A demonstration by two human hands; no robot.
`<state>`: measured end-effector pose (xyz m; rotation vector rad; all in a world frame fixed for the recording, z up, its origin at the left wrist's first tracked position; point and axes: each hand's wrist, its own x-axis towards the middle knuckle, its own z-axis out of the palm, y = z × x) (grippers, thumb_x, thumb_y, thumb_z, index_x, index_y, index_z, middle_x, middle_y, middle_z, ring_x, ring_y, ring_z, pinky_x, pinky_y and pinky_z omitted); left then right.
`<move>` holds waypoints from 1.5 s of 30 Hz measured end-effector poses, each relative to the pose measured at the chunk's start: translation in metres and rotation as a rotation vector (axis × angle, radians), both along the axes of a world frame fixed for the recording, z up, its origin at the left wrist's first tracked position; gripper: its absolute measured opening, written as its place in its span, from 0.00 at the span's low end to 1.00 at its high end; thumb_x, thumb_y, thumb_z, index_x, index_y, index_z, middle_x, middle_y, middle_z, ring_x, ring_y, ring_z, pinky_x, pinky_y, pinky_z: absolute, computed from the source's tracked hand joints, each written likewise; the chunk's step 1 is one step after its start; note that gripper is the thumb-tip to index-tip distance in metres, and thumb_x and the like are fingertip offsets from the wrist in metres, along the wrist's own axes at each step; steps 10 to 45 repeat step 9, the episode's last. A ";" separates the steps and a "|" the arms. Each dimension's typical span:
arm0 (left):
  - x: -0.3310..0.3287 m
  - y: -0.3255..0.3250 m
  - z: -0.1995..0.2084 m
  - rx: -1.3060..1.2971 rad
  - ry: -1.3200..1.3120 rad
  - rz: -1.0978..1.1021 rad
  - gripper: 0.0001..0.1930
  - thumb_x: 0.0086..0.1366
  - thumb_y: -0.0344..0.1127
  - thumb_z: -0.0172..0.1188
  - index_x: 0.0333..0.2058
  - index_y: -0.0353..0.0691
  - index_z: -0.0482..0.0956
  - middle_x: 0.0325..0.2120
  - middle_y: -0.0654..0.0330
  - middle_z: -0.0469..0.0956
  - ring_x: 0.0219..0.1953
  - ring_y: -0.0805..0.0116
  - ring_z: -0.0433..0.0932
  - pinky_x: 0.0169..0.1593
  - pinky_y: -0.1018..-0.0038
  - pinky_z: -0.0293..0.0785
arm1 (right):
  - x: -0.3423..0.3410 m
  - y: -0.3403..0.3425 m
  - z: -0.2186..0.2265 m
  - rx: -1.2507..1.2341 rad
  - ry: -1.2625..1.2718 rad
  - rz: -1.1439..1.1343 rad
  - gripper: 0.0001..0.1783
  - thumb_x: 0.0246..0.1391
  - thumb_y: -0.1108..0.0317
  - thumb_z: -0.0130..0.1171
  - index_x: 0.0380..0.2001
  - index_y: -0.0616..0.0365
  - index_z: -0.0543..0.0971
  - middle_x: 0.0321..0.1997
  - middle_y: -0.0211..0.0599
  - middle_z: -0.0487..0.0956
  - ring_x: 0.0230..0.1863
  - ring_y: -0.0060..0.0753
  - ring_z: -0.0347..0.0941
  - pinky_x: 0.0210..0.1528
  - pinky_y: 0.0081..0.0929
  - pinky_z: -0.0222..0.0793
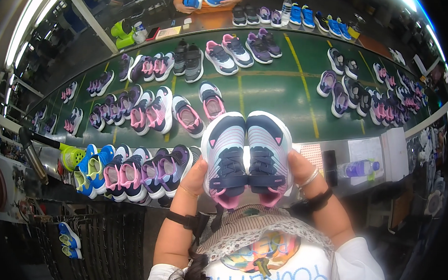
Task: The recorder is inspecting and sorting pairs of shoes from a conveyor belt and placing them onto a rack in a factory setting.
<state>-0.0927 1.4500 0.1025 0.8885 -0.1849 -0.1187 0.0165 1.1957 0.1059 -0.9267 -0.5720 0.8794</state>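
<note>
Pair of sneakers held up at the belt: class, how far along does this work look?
Done: a row of paired shoes stands at the near edge. In hand: the left hand and right hand hold a pair of sneakers side by side, toes up. Left: many loose shoes lie across the green belt.

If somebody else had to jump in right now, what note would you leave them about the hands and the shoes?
Left hand: holds the left shoe of a pair, toes pointing away.
Right hand: holds the right shoe, pressed side by side against the other.
Both are raised over the near edge of the green belt.
Done: pair picked up and matched.
Left: many more pairs lie on the belt; a row of shoes sits to the left.
</note>
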 end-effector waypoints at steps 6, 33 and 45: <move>-0.013 0.021 -0.009 0.197 0.055 0.143 0.40 0.54 0.53 0.58 0.58 0.37 0.52 0.53 0.59 0.61 0.54 0.69 0.60 0.56 0.72 0.56 | -0.003 0.001 0.015 -0.129 -0.171 -0.065 0.43 0.50 0.43 0.51 0.59 0.61 0.53 0.57 0.36 0.62 0.56 0.27 0.58 0.58 0.26 0.54; -0.018 0.026 -0.007 0.254 0.079 0.167 0.39 0.55 0.50 0.59 0.59 0.39 0.52 0.54 0.61 0.60 0.55 0.70 0.58 0.57 0.73 0.54 | -0.004 0.002 0.017 -0.216 -0.176 -0.067 0.44 0.49 0.44 0.53 0.60 0.60 0.51 0.58 0.35 0.61 0.57 0.27 0.57 0.58 0.27 0.53; -0.018 0.026 -0.007 0.254 0.079 0.167 0.39 0.55 0.50 0.59 0.59 0.39 0.52 0.54 0.61 0.60 0.55 0.70 0.58 0.57 0.73 0.54 | -0.004 0.002 0.017 -0.216 -0.176 -0.067 0.44 0.49 0.44 0.53 0.60 0.60 0.51 0.58 0.35 0.61 0.57 0.27 0.57 0.58 0.27 0.53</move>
